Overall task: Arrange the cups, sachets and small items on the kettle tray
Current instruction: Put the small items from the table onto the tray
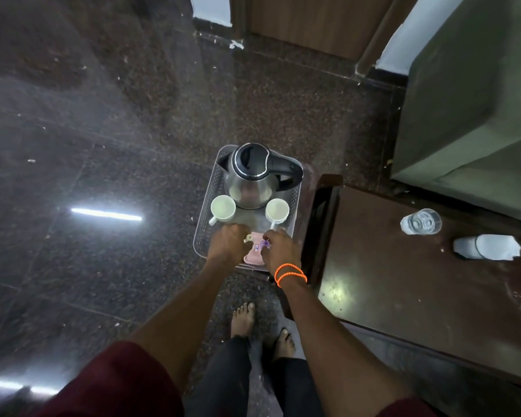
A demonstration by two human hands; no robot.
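Kettle tray (203,227) on a dark floor, worked over by both hands.
A steel kettle (250,179) and two white cups (222,208) (277,209) are held on it; pink sachets (254,249) are pinched at the near edge by the left hand (227,243) and right hand (280,251).

A perforated tray (203,224) was set on the dark speckled floor (103,145); a wooden table (418,296) stood at three o'clock.

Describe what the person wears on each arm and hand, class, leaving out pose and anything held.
Both arms carry short dark maroon sleeves ending above the elbow; the forearms below are uncovered. The right wrist has a thin bright orange cord bracelet wound in two loops. The left hand and right hand wear no gloves, and no rings or watch are visible.
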